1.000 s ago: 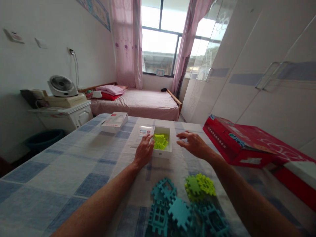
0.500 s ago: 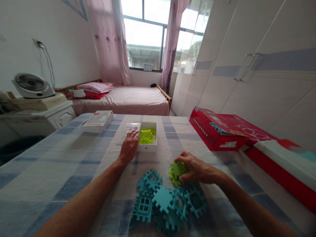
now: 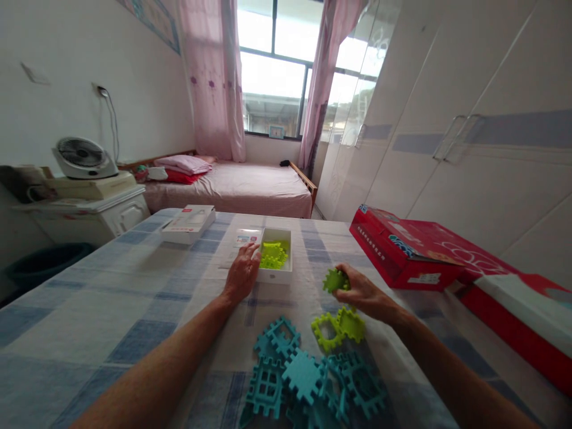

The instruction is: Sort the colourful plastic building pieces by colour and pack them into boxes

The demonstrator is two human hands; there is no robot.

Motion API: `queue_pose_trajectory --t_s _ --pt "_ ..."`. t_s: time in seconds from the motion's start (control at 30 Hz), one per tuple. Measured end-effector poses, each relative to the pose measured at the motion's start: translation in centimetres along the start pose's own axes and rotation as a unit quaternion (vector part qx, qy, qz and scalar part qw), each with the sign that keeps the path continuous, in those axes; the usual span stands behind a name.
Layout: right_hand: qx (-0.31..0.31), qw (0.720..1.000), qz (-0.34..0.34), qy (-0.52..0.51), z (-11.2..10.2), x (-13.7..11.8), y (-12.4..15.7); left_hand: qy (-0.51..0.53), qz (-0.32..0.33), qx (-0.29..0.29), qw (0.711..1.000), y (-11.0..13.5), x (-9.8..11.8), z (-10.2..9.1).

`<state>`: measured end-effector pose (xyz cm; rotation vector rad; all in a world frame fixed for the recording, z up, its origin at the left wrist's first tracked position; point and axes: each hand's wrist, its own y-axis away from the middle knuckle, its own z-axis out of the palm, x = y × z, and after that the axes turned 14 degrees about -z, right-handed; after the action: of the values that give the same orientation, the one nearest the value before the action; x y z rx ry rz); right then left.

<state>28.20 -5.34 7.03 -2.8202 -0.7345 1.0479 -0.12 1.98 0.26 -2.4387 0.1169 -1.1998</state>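
Observation:
My left hand (image 3: 243, 271) is at the left wall of a small open white box (image 3: 288, 271), its fingers closed on the rim. Inside the box lie several lime-green toothed building pieces (image 3: 272, 255). In my right hand (image 3: 360, 291), pinched between thumb and fingers, is a green toothed building piece (image 3: 334, 280), raised above the tablecloth. Just below it, two lime-green pieces, one an open frame (image 3: 326, 332) and one solid (image 3: 351, 325), lie on the cloth. Nearest to me is a heap of teal toothed pieces (image 3: 304, 374), some shaped like windows.
A printed sheet (image 3: 245, 236) lies left of the box. Farther left is a white box lid (image 3: 190, 223). Large red boxes (image 3: 415, 247) occupy the right side of the checked tablecloth (image 3: 147, 304). Beyond the table are a bed (image 3: 250, 179) and a wardrobe (image 3: 402, 173).
My right hand has lifted a green piece up and away from the small green group, uncovering two pieces left on the cloth. My left hand stays at the box. The view has shifted slightly.

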Motion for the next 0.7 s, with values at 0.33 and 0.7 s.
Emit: queue_pose_trajectory --t_s 0.33,0.7 --pt "0.039 0.995 0.031 -0.081 3.4 -5.2 -13.2 -0.01 0.0 0.002 1.0 0.0 0.2 -0.1" --pt "-0.096 0.99 0.016 0.098 -1.3 0.2 -0.5 -0.107 0.117 0.04 0.987 0.9 1.7 -0.9"
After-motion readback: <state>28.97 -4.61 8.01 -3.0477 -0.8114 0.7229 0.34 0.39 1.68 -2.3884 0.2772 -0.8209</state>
